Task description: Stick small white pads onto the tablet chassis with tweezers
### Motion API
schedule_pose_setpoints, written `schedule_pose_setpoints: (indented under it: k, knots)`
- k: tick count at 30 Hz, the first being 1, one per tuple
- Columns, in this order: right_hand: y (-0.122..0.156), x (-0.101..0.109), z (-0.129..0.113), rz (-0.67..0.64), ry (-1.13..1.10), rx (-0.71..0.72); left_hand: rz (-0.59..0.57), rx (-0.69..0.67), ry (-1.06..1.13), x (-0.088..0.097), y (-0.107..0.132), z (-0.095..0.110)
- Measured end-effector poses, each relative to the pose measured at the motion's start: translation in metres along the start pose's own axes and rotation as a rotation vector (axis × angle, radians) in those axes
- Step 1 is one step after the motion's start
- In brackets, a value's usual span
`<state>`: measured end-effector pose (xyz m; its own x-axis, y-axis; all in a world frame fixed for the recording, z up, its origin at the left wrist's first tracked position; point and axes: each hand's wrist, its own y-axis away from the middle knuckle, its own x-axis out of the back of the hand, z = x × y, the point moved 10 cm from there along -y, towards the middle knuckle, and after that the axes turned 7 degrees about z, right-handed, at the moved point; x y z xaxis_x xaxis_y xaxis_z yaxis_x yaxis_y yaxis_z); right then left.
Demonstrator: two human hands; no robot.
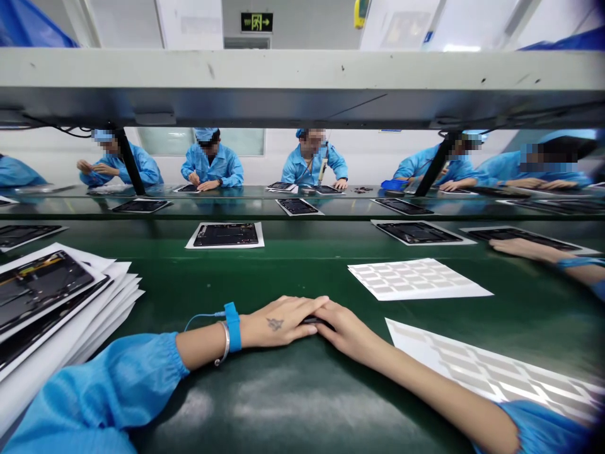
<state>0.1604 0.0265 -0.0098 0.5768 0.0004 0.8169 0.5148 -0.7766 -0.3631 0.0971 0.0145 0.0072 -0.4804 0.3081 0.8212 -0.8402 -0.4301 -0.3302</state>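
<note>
In the middle of the head view, my left hand (pixel 276 323) lies low over the green bench with its fingers stretched out. Its fingertips overlap the fingers of my right hand (pixel 347 331). Under the joined fingers a small dark slim object (pixel 317 320) shows, and my right hand is closed around it. Most of that object is hidden, so its kind cannot be made out. A blue wrist strap (pixel 232 326) with a thin cord and a silver bracelet (pixel 224 343) circle my left wrist.
Stacked tablet housings (pixel 45 287) on white sheets stand at left. Two sheets of pale labels (pixel 420 279) lie at right. More tablet housings (pixel 225 234) rest along the green line (pixel 307 252). A co-worker's hand (pixel 524 248) reaches in at right. A shelf (pixel 302 69) crosses above; people sit opposite.
</note>
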Motion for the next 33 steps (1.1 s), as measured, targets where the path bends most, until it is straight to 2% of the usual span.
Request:
schedule_pose_setpoints:
  k: [33]
  knots:
    - [0.0013, 0.0000, -0.0009, -0.013, -0.028, 0.002, -0.007, 0.025, -0.028, -0.0011, 0.0010, -0.0003]
